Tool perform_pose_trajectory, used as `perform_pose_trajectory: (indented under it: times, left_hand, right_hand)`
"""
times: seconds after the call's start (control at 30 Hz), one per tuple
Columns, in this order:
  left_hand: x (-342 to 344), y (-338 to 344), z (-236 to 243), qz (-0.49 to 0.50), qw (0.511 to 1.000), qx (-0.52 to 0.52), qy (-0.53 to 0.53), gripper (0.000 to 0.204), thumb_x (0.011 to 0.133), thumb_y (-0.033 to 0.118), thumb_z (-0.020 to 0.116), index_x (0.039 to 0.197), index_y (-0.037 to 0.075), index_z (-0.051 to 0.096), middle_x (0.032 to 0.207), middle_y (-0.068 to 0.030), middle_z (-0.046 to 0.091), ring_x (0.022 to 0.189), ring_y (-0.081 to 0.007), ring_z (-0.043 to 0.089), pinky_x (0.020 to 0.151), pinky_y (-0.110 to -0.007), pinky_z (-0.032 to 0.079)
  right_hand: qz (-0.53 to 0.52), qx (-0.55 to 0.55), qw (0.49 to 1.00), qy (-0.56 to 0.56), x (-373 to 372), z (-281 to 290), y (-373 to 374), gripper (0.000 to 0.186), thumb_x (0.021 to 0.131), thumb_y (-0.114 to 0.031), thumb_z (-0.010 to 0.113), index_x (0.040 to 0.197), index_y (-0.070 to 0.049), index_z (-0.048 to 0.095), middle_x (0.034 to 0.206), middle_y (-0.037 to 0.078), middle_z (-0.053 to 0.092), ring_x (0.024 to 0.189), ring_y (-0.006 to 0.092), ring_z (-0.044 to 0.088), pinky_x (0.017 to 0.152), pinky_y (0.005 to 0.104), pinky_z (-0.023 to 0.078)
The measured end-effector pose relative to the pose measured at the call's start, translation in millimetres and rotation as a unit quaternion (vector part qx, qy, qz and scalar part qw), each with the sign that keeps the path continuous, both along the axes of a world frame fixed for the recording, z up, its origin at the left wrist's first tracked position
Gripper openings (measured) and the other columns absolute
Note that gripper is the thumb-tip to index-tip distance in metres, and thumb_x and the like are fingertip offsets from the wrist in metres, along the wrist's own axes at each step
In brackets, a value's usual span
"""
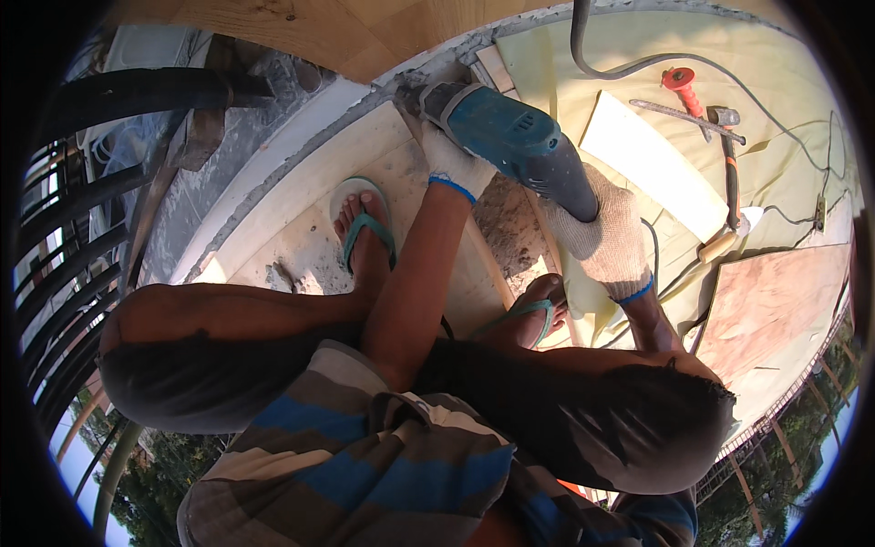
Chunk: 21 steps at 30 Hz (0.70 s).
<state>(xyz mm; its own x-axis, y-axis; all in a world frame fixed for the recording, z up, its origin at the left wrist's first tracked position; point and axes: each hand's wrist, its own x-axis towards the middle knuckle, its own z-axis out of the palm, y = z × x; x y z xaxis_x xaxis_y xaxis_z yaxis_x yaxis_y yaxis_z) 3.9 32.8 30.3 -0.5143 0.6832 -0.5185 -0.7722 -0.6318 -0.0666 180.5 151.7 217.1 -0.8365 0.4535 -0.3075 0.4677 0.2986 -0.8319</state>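
A teal and black rotary hammer [506,132] lies across the space between my hands, its front end pointing to the upper left. My left hand [456,164], in a knit work glove with a blue cuff, grips it from below near the front. The right hand [602,232], gloved the same way, is wrapped round the rear handle. The tool's nose reaches the rough concrete edge [387,96] at the foot of the curved wooden surface. Whatever bit it carries is too dark to make out there. Rubble [524,232] lies in a gap beneath the tool.
A hammer [732,169], a steel bar [679,118], a red-gripped chisel [684,89] and a trowel [729,240] lie at right around a white board [652,169]. A cable [656,68] crosses the yellowish sheet. Plywood [775,314] lies nearer. Black railings [82,228] stand left.
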Motion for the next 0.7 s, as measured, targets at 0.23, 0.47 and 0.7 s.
perform_pose_trajectory:
  times: [0.23, 0.47, 0.7]
  left_hand:
    - [-18.8, 12.9, -1.2, 0.014, 0.999, -0.044, 0.008, 0.059, 0.118, 0.054, 0.037, 0.142, 0.012, 0.070, 0.143, -0.0131, 0.074, 0.134, -0.0341, 0.070, 0.117, -0.054, 0.056]
    - [-6.0, 7.8, 16.1, -0.048, 0.992, -0.116, 0.028, 0.056, 0.118, 0.049, 0.035, 0.143, 0.013, 0.071, 0.145, -0.0111, 0.074, 0.135, -0.0337, 0.070, 0.115, -0.053, 0.057]
    - [80.2, 24.4, 32.7, 0.022, 0.974, -0.206, 0.089, 0.065, 0.116, 0.066, 0.033, 0.148, 0.017, 0.061, 0.151, -0.0054, 0.067, 0.141, -0.0270, 0.063, 0.121, -0.044, 0.051]
  right_hand:
    - [-0.004, 0.030, 0.999, -0.025, -24.7, 11.3, 10.5, 0.041, 0.098, -0.032, 0.079, 0.128, -0.003, 0.078, 0.096, 0.020, 0.080, 0.087, 0.0321, 0.080, 0.084, 0.0417, 0.062]
    - [0.000, -0.017, 1.000, -0.016, 14.9, -6.0, 12.7, 0.048, 0.096, -0.034, 0.083, 0.128, 0.001, 0.077, 0.101, 0.015, 0.083, 0.091, 0.0214, 0.077, 0.087, 0.0371, 0.061]
    - [-0.132, -0.205, 0.968, -0.049, 117.7, -34.1, 5.8, 0.041, 0.094, -0.023, 0.084, 0.129, -0.003, 0.079, 0.105, 0.005, 0.082, 0.092, 0.0131, 0.073, 0.085, 0.0321, 0.060]
